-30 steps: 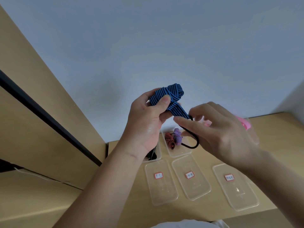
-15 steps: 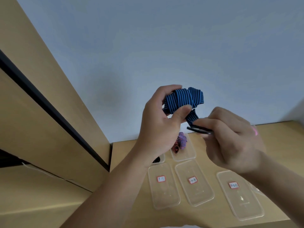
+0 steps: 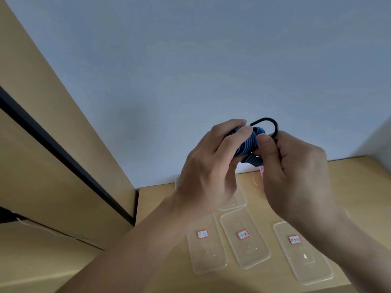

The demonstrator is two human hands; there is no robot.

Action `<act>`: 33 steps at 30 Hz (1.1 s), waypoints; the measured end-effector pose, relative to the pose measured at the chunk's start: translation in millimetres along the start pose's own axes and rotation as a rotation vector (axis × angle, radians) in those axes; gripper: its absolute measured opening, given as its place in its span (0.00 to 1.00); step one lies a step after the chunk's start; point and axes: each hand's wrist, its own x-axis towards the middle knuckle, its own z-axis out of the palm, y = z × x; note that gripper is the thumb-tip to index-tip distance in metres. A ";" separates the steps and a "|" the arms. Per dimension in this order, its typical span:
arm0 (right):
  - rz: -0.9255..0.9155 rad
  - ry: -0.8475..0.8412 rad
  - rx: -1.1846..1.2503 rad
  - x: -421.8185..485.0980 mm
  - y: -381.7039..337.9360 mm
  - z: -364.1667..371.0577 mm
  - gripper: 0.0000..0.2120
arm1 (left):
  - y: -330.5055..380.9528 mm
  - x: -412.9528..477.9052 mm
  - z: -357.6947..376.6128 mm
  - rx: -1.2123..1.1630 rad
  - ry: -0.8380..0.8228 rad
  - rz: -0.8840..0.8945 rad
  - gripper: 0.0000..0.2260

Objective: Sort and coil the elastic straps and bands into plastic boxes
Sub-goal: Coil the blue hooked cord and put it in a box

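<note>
Gripping a bundled blue-and-black striped strap (image 3: 246, 145), the left hand (image 3: 209, 168) holds it up in front of the pale blue-grey wall (image 3: 190, 60), above the far part of the wooden table (image 3: 158, 199). Its fingers are curled tightly over the top of the bundle, which is raised well clear of the boxes below. The right hand (image 3: 296, 174) meets it from the other side, touching the strap: the thumb presses against the bundle's right edge, and the curled fingers pinch a thin black loop (image 3: 274, 124) that arches over the top of the strap from near the left fingertips into the right hand's grasp. How the loop joins the strap is hidden between the hands. Just under the bundle, a small patch of something pink (image 3: 262, 172) shows between the hands, too little of it to tell what it is. On the table below, three shallow clear plastic boxes lie side by side, each with a small red-bordered label whose writing is too small to read: the left box (image 3: 208, 259), the middle box (image 3: 248, 253) just beside it, and the right box (image 3: 309, 265) a little further apart. A fourth clear box (image 3: 236, 205) lies behind them, mostly hidden by the left hand. To the left stands a tan wooden panel (image 3: 31, 98) crossed by a slanting black strip (image 3: 63, 159).
</note>
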 end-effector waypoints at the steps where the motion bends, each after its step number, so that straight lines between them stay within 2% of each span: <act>1: 0.017 -0.005 -0.009 0.4 -1.3 -0.2 0.20 | -1.4 0.1 -0.6 0.010 -0.005 0.009 0.18; 5: 0.011 -0.073 -0.101 7.3 -5.0 -0.1 0.19 | -7.5 -0.4 -4.9 0.040 -0.041 0.045 0.19; 8: -0.047 -0.177 -0.248 10.5 -4.6 -3.2 0.15 | -10.7 -4.2 -9.7 0.087 -0.086 0.054 0.28; 13: 0.086 -0.405 -0.260 15.1 -2.9 -12.2 0.10 | -14.0 -4.5 -12.7 0.102 -0.095 0.052 0.33; 19: 0.147 -0.277 -0.088 13.8 -8.4 -12.2 0.10 | -11.7 0.4 -15.4 0.106 -0.083 0.047 0.29; 26: 0.274 -0.304 -0.169 17.1 -5.4 -7.7 0.08 | -13.2 -0.9 -21.6 0.192 -0.174 0.141 0.22; 29: 0.213 -0.362 -0.405 14.2 -9.2 -6.9 0.04 | -16.2 -2.1 -18.8 0.190 -0.200 0.111 0.24; 31: 0.066 -0.326 -0.594 7.8 -14.6 -5.9 0.13 | -17.3 -3.1 -16.3 0.178 -0.200 0.094 0.25; 33: -0.043 -0.326 -0.631 3.6 -26.9 -4.7 0.17 | -18.0 -2.5 -13.8 0.169 -0.176 0.088 0.27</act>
